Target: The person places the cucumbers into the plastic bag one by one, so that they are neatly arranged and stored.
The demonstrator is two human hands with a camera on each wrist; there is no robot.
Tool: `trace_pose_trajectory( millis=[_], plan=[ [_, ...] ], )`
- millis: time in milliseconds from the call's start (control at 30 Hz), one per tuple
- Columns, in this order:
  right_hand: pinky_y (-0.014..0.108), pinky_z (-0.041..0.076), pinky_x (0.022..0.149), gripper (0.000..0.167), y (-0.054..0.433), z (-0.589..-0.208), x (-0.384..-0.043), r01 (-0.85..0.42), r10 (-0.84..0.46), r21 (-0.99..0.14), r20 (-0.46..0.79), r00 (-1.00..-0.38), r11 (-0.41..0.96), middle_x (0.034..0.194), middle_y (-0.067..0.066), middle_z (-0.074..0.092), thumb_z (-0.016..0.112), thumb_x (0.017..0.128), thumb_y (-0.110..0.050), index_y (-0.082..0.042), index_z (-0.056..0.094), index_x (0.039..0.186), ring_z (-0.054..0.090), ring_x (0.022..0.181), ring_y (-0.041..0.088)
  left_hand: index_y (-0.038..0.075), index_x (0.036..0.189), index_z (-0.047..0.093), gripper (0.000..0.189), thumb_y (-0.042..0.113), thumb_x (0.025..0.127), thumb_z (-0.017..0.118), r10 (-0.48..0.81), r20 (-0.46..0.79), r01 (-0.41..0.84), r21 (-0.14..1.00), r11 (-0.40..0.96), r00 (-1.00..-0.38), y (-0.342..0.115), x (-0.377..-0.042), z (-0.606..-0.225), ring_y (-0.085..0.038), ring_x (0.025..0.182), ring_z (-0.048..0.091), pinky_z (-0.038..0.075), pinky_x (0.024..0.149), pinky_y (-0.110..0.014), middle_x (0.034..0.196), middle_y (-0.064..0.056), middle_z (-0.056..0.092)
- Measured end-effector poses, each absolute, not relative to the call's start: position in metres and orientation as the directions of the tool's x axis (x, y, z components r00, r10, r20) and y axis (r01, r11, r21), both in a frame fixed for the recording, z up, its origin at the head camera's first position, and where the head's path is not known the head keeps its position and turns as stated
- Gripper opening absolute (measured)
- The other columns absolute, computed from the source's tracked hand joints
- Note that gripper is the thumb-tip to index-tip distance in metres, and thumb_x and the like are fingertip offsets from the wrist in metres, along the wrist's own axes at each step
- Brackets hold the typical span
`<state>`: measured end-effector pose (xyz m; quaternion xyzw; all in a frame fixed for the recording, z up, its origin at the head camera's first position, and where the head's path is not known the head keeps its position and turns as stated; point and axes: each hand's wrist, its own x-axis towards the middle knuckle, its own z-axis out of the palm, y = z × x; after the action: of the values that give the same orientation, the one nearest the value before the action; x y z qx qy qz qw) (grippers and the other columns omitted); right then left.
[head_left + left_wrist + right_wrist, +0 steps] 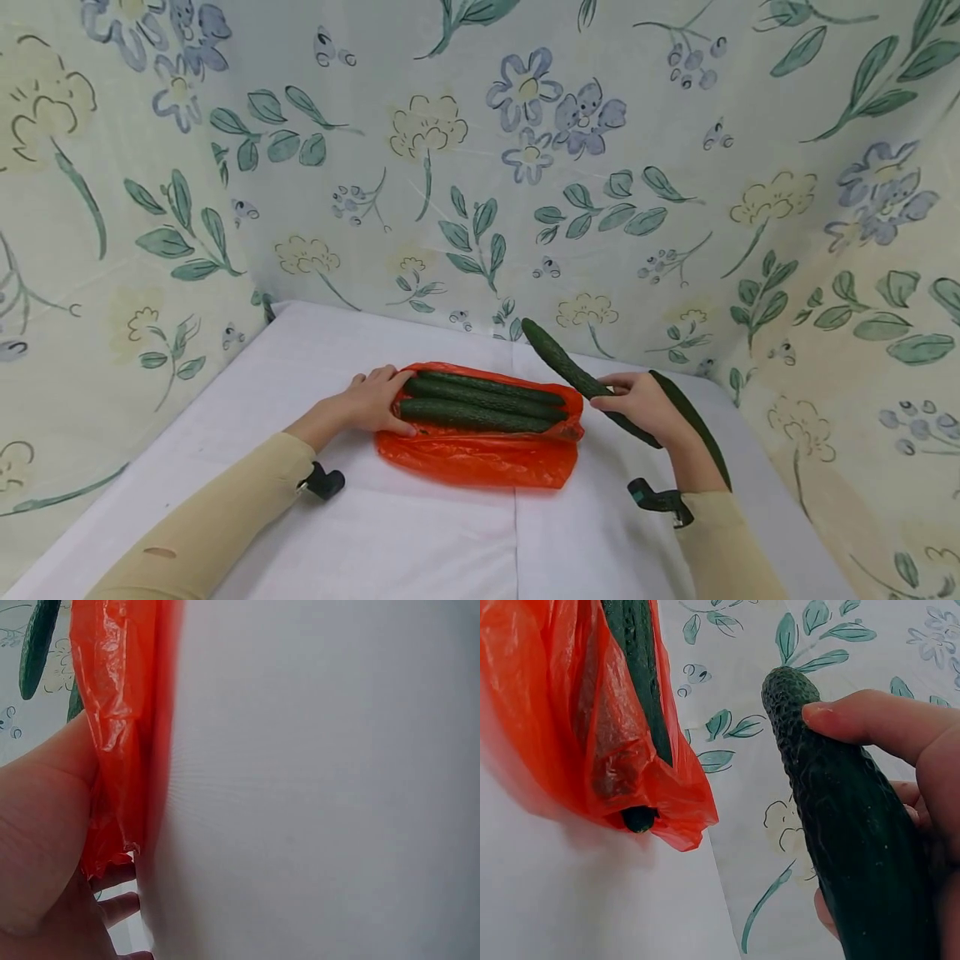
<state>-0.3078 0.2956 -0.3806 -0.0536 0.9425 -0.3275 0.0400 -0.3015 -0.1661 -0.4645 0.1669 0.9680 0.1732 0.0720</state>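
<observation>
A red plastic bag (480, 462) lies on the white-covered table with its upper side open, showing several dark green cucumbers (480, 414) side by side. My left hand (375, 402) holds the bag's left end, thumb at the front and fingers toward the back. To the right of the bag, my right hand (637, 404) grips a single cucumber (855, 825) between thumb and fingers, its far end tilted up and left. A cucumber tip (639, 819) pokes out of the bag's right end in the right wrist view.
Another cucumber (701, 429) lies on the right of the table, partly behind my right wrist. The white tablecloth (420, 542) has a seam down its middle. Flower-patterned cloth (450, 192) hangs behind the table and along both sides.
</observation>
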Motion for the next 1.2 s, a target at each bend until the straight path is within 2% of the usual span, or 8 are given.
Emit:
trace_pose_trajectory(
  millis=[200,533,633,733,867,900,1067,1200],
  plan=[
    [0.052,0.054,0.096,0.056,0.284,-0.379,-0.313,-0.129,-0.187,-0.612,-0.031,-0.982,0.780,0.126,0.018,0.066,0.080,0.085,-0.035,-0.006,0.066,0.130,0.062,0.104,0.029,0.016,0.156,0.033,0.114,0.071,0.068,0.080,0.334,-0.103,0.280,0.350,0.894,-0.937,-0.163,-0.302,-0.459,-0.031,0.131,0.040,0.032,0.110,-0.062,0.138,-0.011,0.045],
    [0.040,0.056,0.086,0.044,0.265,-0.384,-0.329,-0.220,-0.330,-0.640,-0.056,-0.942,0.736,0.103,0.005,0.073,0.081,0.084,-0.030,-0.009,0.072,0.121,0.063,0.091,0.023,0.015,0.155,0.034,0.115,0.067,0.065,0.084,0.312,-0.113,0.256,0.349,0.902,-0.943,-0.158,-0.305,-0.456,-0.031,0.128,0.042,0.036,0.106,-0.062,0.132,-0.010,0.047],
    [0.035,0.053,0.078,0.045,0.257,-0.383,-0.332,-0.229,-0.348,-0.634,-0.068,-0.935,0.739,0.097,0.003,0.070,0.083,0.082,-0.031,-0.009,0.073,0.120,0.060,0.089,0.022,0.016,0.156,0.033,0.115,0.067,0.065,0.084,0.307,-0.114,0.252,0.346,0.904,-0.945,-0.157,-0.305,-0.456,-0.031,0.128,0.041,0.035,0.107,-0.062,0.132,-0.009,0.047],
    [0.031,0.046,0.067,0.046,0.250,-0.382,-0.333,-0.234,-0.367,-0.636,-0.083,-0.927,0.735,0.085,0.003,0.064,0.083,0.081,-0.030,-0.008,0.073,0.120,0.057,0.079,0.021,0.016,0.155,0.034,0.115,0.067,0.065,0.084,0.305,-0.113,0.249,0.353,0.902,-0.946,-0.157,-0.306,-0.457,-0.031,0.128,0.041,0.035,0.107,-0.062,0.133,-0.009,0.047],
    [0.029,0.043,0.061,0.045,0.240,-0.384,-0.336,-0.248,-0.394,-0.636,-0.096,-0.914,0.730,0.075,0.002,0.058,0.082,0.082,-0.028,-0.007,0.073,0.121,0.056,0.070,0.019,0.017,0.155,0.034,0.116,0.067,0.064,0.084,0.303,-0.108,0.248,0.355,0.901,-0.947,-0.157,-0.306,-0.458,-0.031,0.129,0.041,0.035,0.107,-0.062,0.133,-0.009,0.047],
    [0.028,0.045,0.061,0.045,0.238,-0.384,-0.338,-0.258,-0.405,-0.632,-0.097,-0.909,0.731,0.076,0.002,0.060,0.082,0.082,-0.029,-0.008,0.073,0.121,0.059,0.071,0.018,0.017,0.155,0.033,0.116,0.067,0.064,0.084,0.301,-0.106,0.247,0.354,0.902,-0.948,-0.157,-0.305,-0.458,-0.031,0.129,0.041,0.035,0.107,-0.061,0.134,-0.008,0.047],
    [0.028,0.036,0.056,0.044,0.226,-0.384,-0.343,-0.323,-0.468,-0.613,-0.087,-0.879,0.721,0.062,-0.001,0.040,0.081,0.081,-0.027,-0.009,0.074,0.121,0.044,0.061,0.016,0.017,0.156,0.033,0.117,0.066,0.064,0.085,0.302,-0.097,0.248,0.366,0.897,-0.948,-0.157,-0.303,-0.456,-0.032,0.129,0.041,0.035,0.106,-0.061,0.133,-0.009,0.047],
    [0.028,0.035,0.057,0.042,0.219,-0.387,-0.348,-0.353,-0.504,-0.615,-0.086,-0.859,0.705,0.062,0.000,0.038,0.082,0.080,-0.026,-0.012,0.075,0.119,0.041,0.061,0.017,0.019,0.156,0.032,0.117,0.067,0.064,0.084,0.298,-0.087,0.249,0.361,0.899,-0.951,-0.157,-0.302,-0.458,-0.031,0.130,0.041,0.035,0.106,-0.060,0.133,-0.008,0.047]
  ],
)
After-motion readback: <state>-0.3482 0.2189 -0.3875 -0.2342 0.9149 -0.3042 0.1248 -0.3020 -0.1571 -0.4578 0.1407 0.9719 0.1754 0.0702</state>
